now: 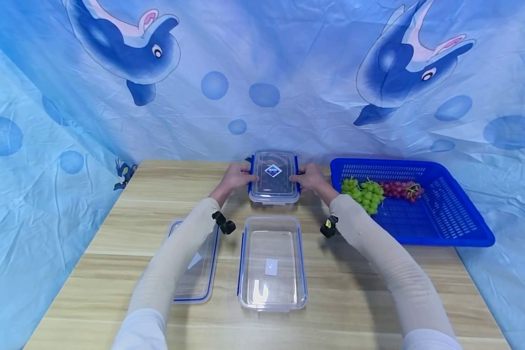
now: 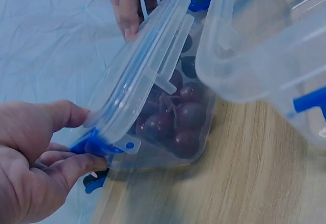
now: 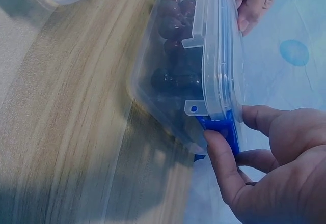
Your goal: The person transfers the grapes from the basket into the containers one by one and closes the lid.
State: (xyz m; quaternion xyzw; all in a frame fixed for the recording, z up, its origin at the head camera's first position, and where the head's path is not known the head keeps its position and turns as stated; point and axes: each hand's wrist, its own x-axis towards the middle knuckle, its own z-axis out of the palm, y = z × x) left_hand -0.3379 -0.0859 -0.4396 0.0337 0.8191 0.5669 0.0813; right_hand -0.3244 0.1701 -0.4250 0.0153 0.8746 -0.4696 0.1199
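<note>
The left hand (image 1: 237, 177) and the right hand (image 1: 313, 178) are clamped on the small box (image 1: 273, 187), 1 hand at each side. At each grip the thumb lies on top of the lid, and curled fingers touch a blue latch, as the left latch (image 2: 94, 145) and the right latch (image 3: 224, 127) show in the wrist views. Whether the 2 latches are fully snapped down I cannot tell.

The box sits between the grips, upright on the far part of the desk (image 1: 113, 253), its lid on and a blue and white label (image 1: 273, 170) facing up. Dark grapes (image 2: 175, 124) show through its clear wall, below the grip.

Nearer the person than the grip, just beside the box, stands the open tub (image 1: 262, 248), with a white sticker (image 1: 271, 267) on its bottom. Left of the tub, nearer the person than the left grip, a blue-edged lid (image 1: 201, 277) lies flat, partly hidden under the left sleeve (image 1: 179, 243).

Right of the right grip is the blue basket (image 1: 442, 240), holding green grapes (image 1: 369, 194) and, beside them on the side farther from the grip, red grapes (image 1: 400, 189). Beyond both grips hangs a blue cloth (image 1: 310, 97) with 2 large dolphins (image 1: 131, 48).
</note>
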